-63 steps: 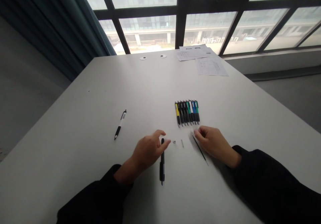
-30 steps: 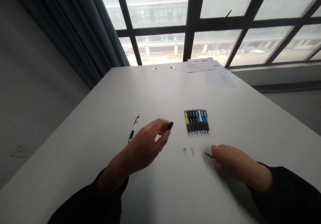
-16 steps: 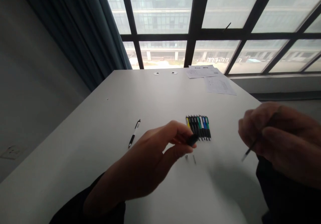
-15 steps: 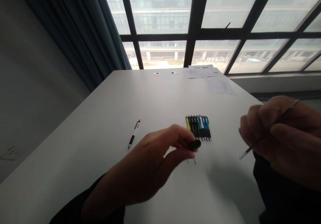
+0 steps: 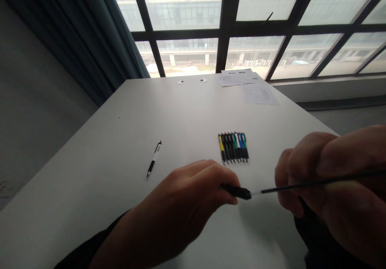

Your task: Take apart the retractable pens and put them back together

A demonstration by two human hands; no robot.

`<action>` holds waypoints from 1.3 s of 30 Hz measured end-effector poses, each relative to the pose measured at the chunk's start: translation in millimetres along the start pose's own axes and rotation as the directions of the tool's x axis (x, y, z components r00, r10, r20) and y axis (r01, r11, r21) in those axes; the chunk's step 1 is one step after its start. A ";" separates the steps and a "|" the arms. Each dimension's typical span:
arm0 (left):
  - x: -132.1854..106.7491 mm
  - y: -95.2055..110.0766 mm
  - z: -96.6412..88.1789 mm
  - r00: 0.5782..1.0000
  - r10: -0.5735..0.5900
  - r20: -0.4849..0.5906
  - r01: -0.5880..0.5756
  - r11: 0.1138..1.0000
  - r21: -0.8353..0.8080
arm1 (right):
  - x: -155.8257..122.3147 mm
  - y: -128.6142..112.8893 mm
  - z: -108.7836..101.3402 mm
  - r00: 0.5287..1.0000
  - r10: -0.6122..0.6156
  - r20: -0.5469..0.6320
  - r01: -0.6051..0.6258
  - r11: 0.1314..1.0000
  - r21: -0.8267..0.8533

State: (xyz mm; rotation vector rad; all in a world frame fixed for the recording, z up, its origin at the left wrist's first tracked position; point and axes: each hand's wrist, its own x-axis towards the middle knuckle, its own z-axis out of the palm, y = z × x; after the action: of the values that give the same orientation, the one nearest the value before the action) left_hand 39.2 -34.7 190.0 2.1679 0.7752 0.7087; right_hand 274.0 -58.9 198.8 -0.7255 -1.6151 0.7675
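Black pen barrel [image 5: 239, 192] sits pinched tight in my left hand [image 5: 177, 208], while my right hand [image 5: 334, 180] closes firmly on a thin ink refill [image 5: 313, 184], its pale tip at the barrel's end, both held above the white table [image 5: 105, 172], near the row of pens [image 5: 233, 148].

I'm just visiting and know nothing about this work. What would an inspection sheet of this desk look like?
Surface: white table, matte.
Job's things: black pen piece; thin black refill, pointing at the piece.
Hands: left hand pinches the piece; right hand grips the refill.
Clutter: row of retractable pens; lone black-and-white pen; paper sheets.
Cables: nothing seen.
Surroundings: window with dark frames; dark curtain.
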 end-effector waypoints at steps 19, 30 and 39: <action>-3.0 -0.3 -2.5 0.996 0.037 -0.077 -0.034 0.999 0.036 | 7.1 0.9 5.8 0.954 0.078 0.290 0.004 0.962 -0.273; -1.7 -6.2 2.2 0.989 0.084 -0.123 -0.068 0.989 0.128 | 7.0 4.1 15.5 0.966 0.130 0.223 -0.029 0.913 -0.406; -0.7 -11.4 1.2 0.971 0.045 -0.236 -0.001 0.983 0.183 | 18.4 30.9 1.0 0.918 0.354 0.178 -0.243 0.858 -0.452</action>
State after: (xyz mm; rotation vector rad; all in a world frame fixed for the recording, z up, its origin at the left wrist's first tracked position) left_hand 36.0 -29.2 180.4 2.2832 0.9737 0.9572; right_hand 271.7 -25.9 184.6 -1.2591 -1.9607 0.7629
